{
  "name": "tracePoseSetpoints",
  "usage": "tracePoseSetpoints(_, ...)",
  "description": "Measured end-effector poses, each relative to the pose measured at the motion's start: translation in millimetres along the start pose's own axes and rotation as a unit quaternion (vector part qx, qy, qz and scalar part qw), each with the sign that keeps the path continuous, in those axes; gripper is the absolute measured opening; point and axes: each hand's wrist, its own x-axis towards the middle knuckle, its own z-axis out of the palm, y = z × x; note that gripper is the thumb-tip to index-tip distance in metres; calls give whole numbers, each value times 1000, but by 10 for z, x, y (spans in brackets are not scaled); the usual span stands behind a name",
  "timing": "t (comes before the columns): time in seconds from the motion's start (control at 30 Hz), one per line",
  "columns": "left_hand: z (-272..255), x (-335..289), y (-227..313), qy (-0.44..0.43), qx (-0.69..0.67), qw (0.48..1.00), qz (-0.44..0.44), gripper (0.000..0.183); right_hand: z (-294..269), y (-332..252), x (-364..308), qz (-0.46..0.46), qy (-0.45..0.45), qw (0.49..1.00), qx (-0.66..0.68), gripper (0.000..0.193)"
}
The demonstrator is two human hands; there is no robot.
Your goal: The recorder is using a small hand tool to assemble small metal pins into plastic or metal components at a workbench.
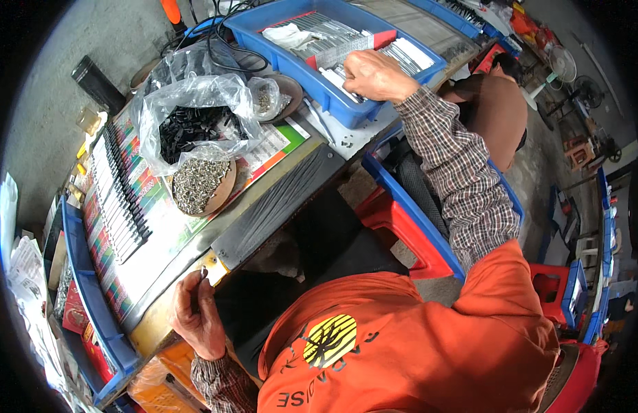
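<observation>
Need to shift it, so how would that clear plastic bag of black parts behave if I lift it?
The clear plastic bag looks thin and crumpled, so probably floppy. Its mouth gapes over the black parts, so they might spill. It seems fairly full, likely saggy.

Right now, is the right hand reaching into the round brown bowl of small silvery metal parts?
No, the right hand rests in the blue plastic tray, away from the bowl.

A clear plastic bag (195,113) stands open in the middle of the table, with small black parts inside. Under it lies a flat printed sheet (277,141), white with green and orange borders. At the left edge, white printed paper packets (26,275) are stacked.
</observation>
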Motion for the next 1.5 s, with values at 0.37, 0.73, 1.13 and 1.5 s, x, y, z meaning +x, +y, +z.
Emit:
tracePoseSetpoints(0.37, 1, -17, 70, 7, 19, 1000, 8, 6, 217, 114, -25, 39, 96, 993, 58, 18)
tracePoseSetpoints(0.73, -24, -61, 164, 32, -91, 993, -69, 4, -134, -451, -332, -34, 209, 969, 123, 20)
tracePoseSetpoints(1.13, -33, -143, 259, 9, -192, 978, -80, 11, -94, -1658, -1002, -119, -68, 888, 440, 8)
tracePoseSetpoints(1.5, -40, -187, 266, -44, -366, 914, -168, 14, 183, -2143, -1249, -202, -152, 814, 523, 3)
